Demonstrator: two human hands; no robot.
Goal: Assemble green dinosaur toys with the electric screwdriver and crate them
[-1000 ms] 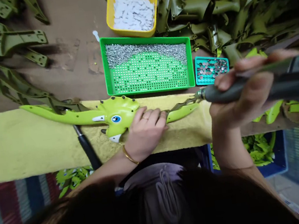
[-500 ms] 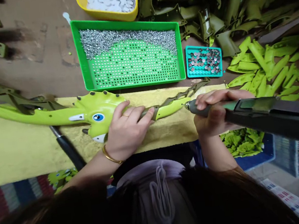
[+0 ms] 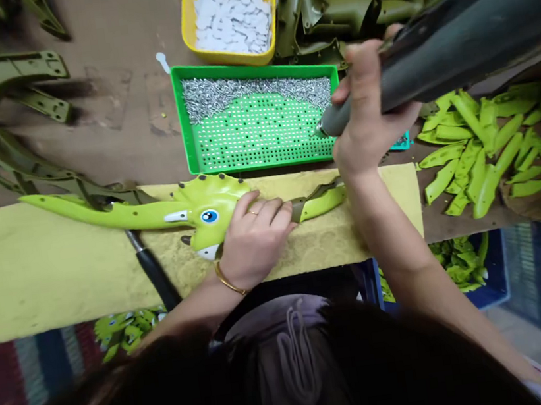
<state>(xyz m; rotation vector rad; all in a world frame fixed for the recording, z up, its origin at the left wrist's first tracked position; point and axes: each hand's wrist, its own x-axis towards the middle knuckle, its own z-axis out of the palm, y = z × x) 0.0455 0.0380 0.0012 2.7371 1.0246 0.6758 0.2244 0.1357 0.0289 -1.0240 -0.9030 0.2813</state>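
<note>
A lime-green dinosaur-head toy (image 3: 147, 215) with a blue eye lies on the yellow cloth (image 3: 61, 276). My left hand (image 3: 257, 234) is wrapped over its middle, near the dark olive part beside the head. My right hand (image 3: 367, 106) grips a dark powered screwdriver (image 3: 452, 32), its tip over the right side of the green tray (image 3: 261, 130). Small silver screws (image 3: 235, 87) are heaped along that tray's back. Under the toy's left part is a black-handled tool (image 3: 155, 274).
A yellow bin (image 3: 271, 23) of white pieces stands behind the tray. Olive parts (image 3: 8, 71) lie at the left, more at the back right. Lime-green pieces (image 3: 483, 148) are piled at the right. Blue crates (image 3: 498, 265) stand below the table edge.
My right hand has lifted the screwdriver from the toy's right end and carried it up to the screw tray. My left hand remains on the toy. The camera view has shifted.
</note>
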